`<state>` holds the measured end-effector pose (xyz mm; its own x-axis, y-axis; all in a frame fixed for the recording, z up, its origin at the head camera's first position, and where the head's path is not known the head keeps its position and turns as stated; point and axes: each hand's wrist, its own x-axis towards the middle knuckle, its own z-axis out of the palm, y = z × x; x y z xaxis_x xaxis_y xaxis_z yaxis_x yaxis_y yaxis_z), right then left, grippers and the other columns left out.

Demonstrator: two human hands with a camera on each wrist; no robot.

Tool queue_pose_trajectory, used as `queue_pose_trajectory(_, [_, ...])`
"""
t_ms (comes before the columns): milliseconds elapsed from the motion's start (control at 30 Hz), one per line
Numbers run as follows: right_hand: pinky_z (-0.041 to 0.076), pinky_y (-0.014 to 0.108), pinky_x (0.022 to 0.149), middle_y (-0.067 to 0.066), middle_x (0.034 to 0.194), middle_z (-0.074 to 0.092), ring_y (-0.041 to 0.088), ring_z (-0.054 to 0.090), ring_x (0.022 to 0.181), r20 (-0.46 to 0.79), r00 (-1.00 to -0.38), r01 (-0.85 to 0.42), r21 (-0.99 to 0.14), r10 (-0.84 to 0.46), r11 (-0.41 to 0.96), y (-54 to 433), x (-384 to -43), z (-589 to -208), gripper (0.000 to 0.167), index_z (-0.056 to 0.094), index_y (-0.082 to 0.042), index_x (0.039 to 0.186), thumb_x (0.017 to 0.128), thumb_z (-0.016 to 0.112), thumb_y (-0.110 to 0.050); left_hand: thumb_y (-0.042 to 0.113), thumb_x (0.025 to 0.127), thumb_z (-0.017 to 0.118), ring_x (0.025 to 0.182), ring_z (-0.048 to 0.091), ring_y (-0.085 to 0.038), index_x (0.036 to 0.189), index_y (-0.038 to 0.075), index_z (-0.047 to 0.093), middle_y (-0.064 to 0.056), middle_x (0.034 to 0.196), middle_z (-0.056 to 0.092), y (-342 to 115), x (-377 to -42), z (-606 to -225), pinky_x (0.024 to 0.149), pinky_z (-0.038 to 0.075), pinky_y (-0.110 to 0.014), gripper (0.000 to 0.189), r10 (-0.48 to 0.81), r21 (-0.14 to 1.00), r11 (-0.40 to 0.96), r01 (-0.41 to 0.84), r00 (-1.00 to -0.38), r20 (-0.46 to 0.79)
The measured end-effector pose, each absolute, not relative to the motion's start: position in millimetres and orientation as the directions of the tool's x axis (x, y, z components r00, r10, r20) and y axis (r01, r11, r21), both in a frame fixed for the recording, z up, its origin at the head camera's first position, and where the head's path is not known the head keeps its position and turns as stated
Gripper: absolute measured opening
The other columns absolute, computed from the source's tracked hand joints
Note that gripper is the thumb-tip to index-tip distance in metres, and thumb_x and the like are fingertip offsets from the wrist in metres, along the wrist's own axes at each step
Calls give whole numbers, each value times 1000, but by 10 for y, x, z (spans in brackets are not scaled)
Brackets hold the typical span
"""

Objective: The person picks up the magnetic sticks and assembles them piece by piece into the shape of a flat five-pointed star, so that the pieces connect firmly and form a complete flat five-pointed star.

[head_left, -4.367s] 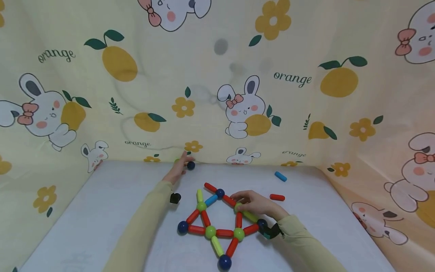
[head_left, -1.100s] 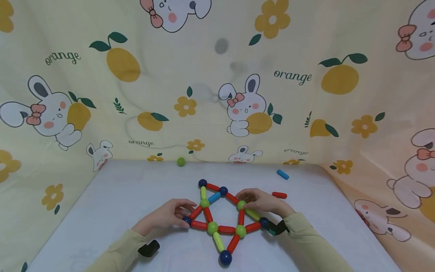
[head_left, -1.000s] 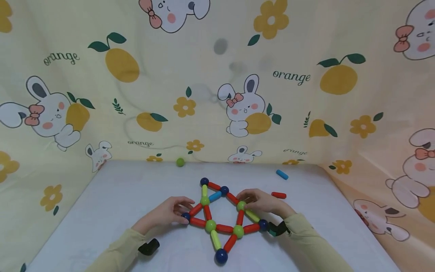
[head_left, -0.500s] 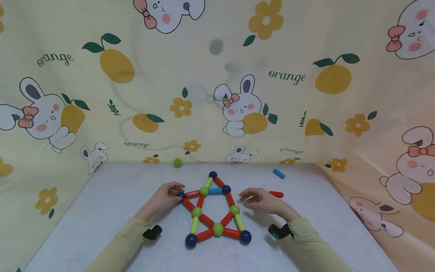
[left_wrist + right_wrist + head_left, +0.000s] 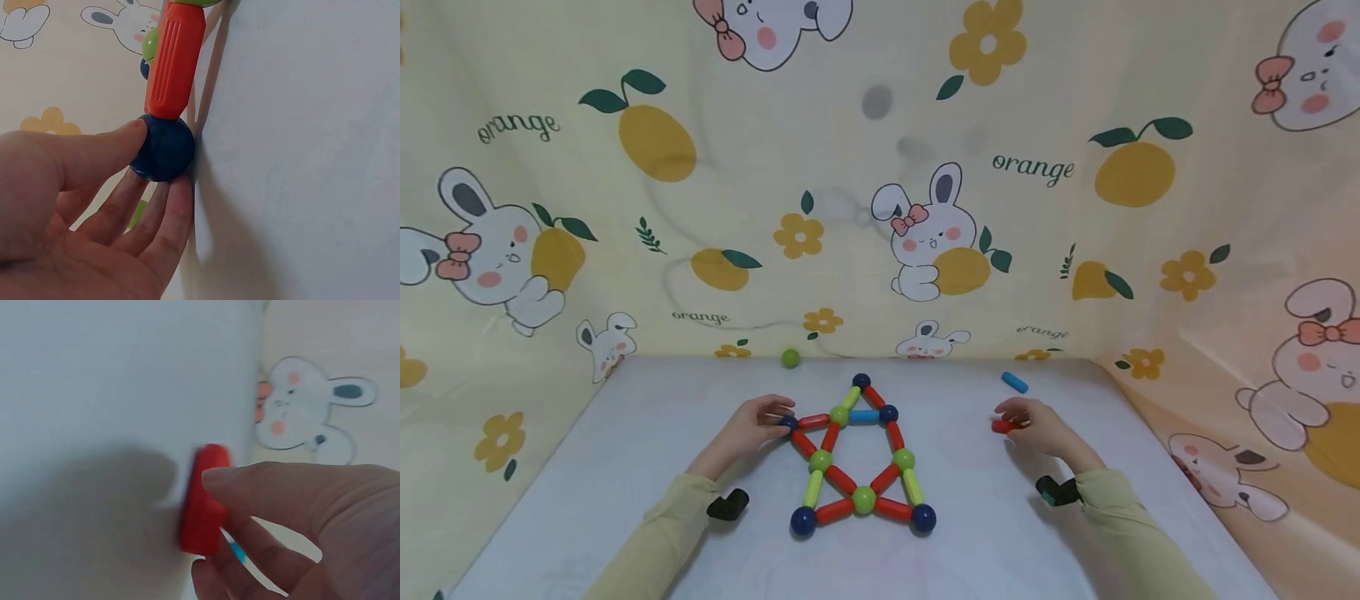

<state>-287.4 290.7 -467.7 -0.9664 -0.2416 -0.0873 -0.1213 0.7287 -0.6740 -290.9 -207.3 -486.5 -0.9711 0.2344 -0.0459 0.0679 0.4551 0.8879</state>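
A flat frame of magnetic rods and balls lies on the table, with red, blue and light green rods [image 5: 911, 487] between green balls [image 5: 864, 500] and dark blue balls [image 5: 922, 519]. My left hand [image 5: 747, 433] pinches the dark blue ball [image 5: 165, 150] at the frame's left tip, thumb on one side and fingers below; a red rod [image 5: 177, 59] runs on from that ball. Apart from the frame, at the right, my right hand [image 5: 1045, 432] holds a loose red magnetic rod [image 5: 205, 509] between thumb and fingers.
A loose blue rod [image 5: 1015, 382] lies behind my right hand. At the table's back edge sits a green ball [image 5: 790, 357]. A printed cloth [image 5: 850, 133] rises behind the white table [image 5: 985, 542] and along its sides.
The frame has turned clockwise and shifted left, its left ball still in my left hand. My right hand has left the frame, moved right and taken hold of the red rod.
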Motion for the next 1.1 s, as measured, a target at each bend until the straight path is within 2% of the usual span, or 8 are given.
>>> queue_pose_trajectory(200, [52,38,79,6,100,63,23,55,88,-70,-977,-107,-660,-202,744,2737,-2988,-4839,28,66,-8,108,83,67,4,-5,87,64,111,58,-31,125,3,57,-10,116,63,-2104,-2902,-4864,95,47,-43,40,244,890,451,71,-969,-47])
queue_pose_trajectory(400, [51,37,81,2,102,64,21,56,91,-75,-962,-140,-690,-263,710,2232,-3047,-4746,26,68,-11,110,85,69,-2,-3,88,64,111,58,-30,126,4,57,-9,116,63,-2110,-2893,-4866,94,47,-43,39,236,888,455,66,-971,-49])
queue_pose_trajectory(733, [51,34,80,0,99,64,20,56,89,-59,-925,-222,-718,-375,659,1604,-3147,-4737,26,69,-12,108,85,69,0,-3,86,66,111,58,-30,124,4,59,-9,116,64,-2084,-2910,-4878,95,47,-44,39,231,878,473,69,-972,-48])
queue_pose_trajectory(933, [51,34,80,1,98,63,20,55,89,-54,-918,-242,-709,-393,662,1469,-3172,-4725,26,69,-11,108,85,69,0,-2,87,66,111,58,-28,124,6,60,-7,116,63,-2070,-2911,-4877,95,47,-44,38,210,880,473,46,-976,-61])
queue_pose_trajectory(1100, [51,36,82,3,103,64,20,57,93,-51,-918,-241,-716,-394,655,1599,-3187,-4683,28,67,-9,113,86,69,-3,-1,87,66,110,58,-28,124,6,59,-7,117,63,-2082,-2913,-4884,95,47,-44,38,207,881,471,42,-976,-64])
